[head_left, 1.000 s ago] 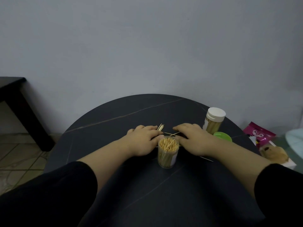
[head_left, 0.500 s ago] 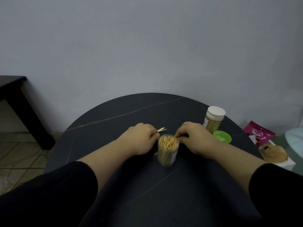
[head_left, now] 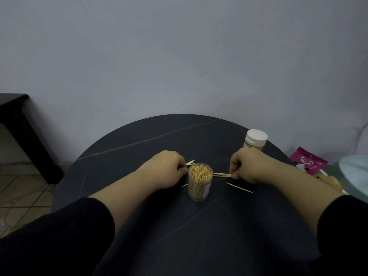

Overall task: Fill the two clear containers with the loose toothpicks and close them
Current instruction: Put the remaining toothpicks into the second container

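White-capped container sits half hidden behind the right hand.

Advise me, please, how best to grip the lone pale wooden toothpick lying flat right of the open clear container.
Probably pinch the pale wooden toothpick near its middle, from above, a fingertip each side: it lies flat on the dark round table, apart from others. The right hand is nearest.

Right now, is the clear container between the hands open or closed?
Open: the clear cylindrical plastic container has no lid, and toothpick tips show at its rim.
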